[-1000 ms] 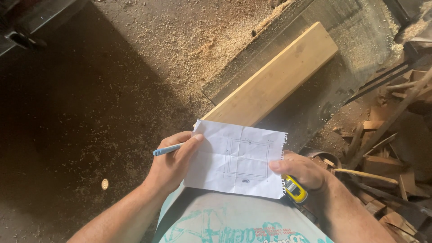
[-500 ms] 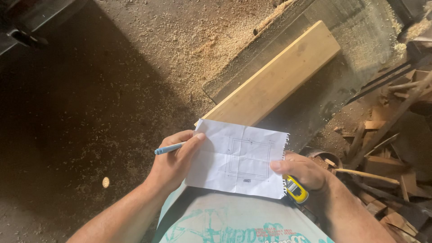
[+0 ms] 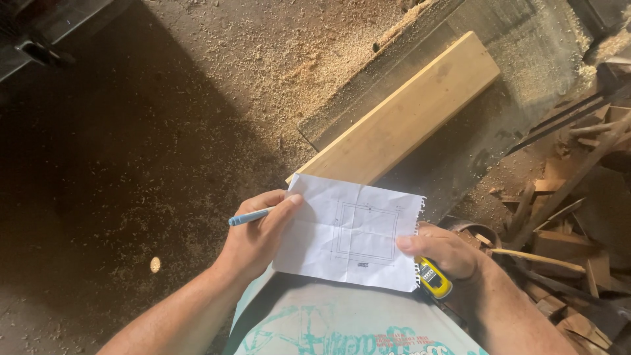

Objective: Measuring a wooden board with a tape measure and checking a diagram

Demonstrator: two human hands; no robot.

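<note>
Sawdust-strewn floor (image 3: 197,98) with a pale plank (image 3: 401,115) beyond the hands: left hand (image 3: 253,236), gripping a blue pen (image 3: 248,216), and right hand (image 3: 440,250), clutching a yellow tape measure (image 3: 434,279), pinch a creased paper sketch (image 3: 351,230) stretched between them.

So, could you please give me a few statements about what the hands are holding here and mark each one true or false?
1. Both hands hold the paper. True.
2. The left hand also holds a red pen. False: the pen is blue.
3. The right hand also holds a yellow tape measure. True.
4. The paper is blank. False: it bears a drawn rectangle.
5. The plank stands upright against a wall. False: it lies flat beyond the paper.
</note>
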